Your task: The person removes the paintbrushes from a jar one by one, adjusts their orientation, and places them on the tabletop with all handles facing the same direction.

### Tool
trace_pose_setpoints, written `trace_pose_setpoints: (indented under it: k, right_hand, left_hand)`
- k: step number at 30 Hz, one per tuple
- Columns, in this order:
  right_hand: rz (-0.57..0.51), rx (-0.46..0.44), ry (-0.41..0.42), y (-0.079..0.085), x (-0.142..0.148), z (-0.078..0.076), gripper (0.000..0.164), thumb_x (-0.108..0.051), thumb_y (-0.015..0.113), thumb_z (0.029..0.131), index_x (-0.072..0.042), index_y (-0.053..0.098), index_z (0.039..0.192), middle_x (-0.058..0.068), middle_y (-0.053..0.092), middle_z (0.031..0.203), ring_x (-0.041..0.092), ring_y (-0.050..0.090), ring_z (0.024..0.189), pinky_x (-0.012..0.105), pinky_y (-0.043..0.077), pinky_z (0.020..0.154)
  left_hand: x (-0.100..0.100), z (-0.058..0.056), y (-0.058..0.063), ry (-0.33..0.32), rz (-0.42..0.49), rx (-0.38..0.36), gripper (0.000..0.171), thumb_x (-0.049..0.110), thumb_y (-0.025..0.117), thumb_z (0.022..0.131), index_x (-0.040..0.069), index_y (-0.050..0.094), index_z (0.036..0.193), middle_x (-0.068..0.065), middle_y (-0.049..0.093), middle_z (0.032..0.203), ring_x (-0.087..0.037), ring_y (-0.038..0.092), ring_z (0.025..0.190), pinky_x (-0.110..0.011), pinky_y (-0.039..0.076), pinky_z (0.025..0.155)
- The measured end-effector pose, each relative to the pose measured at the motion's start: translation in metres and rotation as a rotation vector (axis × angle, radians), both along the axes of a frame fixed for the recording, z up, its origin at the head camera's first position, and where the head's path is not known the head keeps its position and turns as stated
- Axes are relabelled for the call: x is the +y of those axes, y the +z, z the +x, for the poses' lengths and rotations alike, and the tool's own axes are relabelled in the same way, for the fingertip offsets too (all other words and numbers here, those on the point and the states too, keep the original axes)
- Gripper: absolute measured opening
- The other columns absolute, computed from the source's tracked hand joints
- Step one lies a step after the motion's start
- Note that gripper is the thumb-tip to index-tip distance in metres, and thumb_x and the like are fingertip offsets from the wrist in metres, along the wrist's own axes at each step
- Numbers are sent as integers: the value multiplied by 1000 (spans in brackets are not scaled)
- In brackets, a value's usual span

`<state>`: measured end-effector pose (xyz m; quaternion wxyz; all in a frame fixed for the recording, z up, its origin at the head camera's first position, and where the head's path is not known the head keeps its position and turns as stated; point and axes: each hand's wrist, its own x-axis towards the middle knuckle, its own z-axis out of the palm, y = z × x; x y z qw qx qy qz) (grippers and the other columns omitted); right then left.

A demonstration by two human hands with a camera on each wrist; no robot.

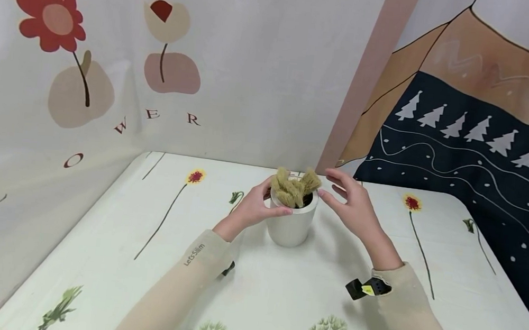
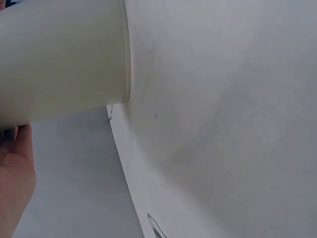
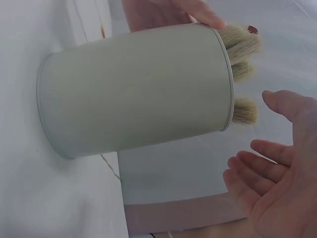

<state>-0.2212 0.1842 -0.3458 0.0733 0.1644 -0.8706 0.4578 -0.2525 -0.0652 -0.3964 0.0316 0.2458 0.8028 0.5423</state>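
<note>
A white cylindrical pot point(image 1: 290, 228) stands upright on the table, with tufts of dried tan grass point(image 1: 289, 189) poking out above its rim. In the head view my left hand point(image 1: 254, 206) grips the pot near its top, the thumb along the front of the rim and the fingers partly hidden behind. The right wrist view shows that left hand point(image 3: 163, 14) against the pot's side point(image 3: 143, 89). On the other side of the rim, my right hand point(image 1: 353, 205) is held up with its fingers spread and slightly bent. Nothing lies in its palm, and a gap separates most of it from the pot.
The tablecloth point(image 1: 137, 291) is white with printed flowers. Behind the table hang a pale printed curtain point(image 1: 254, 68) and a dark blue panel with white trees point(image 1: 461, 162). A black wrist camera point(image 1: 367, 288) is strapped on my right wrist.
</note>
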Motion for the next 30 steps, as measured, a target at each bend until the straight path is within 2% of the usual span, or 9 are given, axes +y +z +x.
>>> trace_pose_setpoints:
  k: [7,13,17,23,30]
  right_hand:
    - [-34,-8,32,2,-6,4,54,-21,64,99,-4,45,146,16,47,150,34,44,141,48,42,115]
    - [-22,15,52,1,-12,4,56,-19,68,96,-3,47,145,17,50,148,34,47,139,46,45,113]
    - [-17,22,52,1,-16,4,57,-17,70,94,-3,47,144,17,51,147,34,50,137,45,46,112]
    - [-14,52,39,-1,-19,2,55,-13,71,93,-2,49,143,18,54,144,34,54,133,43,49,109]
    - [-9,83,-7,-3,-24,1,52,-7,71,92,-1,51,139,18,58,139,35,59,127,42,52,105]
  left_hand:
    - [0,0,-1,-7,18,8,94,48,83,78,16,37,153,-9,50,150,-28,48,139,-44,39,119]
    - [2,-1,-2,-17,33,23,99,57,82,75,16,37,153,-8,51,149,-28,49,139,-44,40,118]
    - [2,-1,-3,-16,28,31,99,57,81,76,16,36,154,-8,50,151,-28,49,139,-44,40,118]
    - [1,0,-3,-13,22,30,106,67,77,72,15,35,155,-9,48,153,-29,47,141,-45,38,119]
    - [0,0,-2,-15,10,32,101,58,80,76,16,34,155,-9,46,154,-29,45,142,-45,37,120]
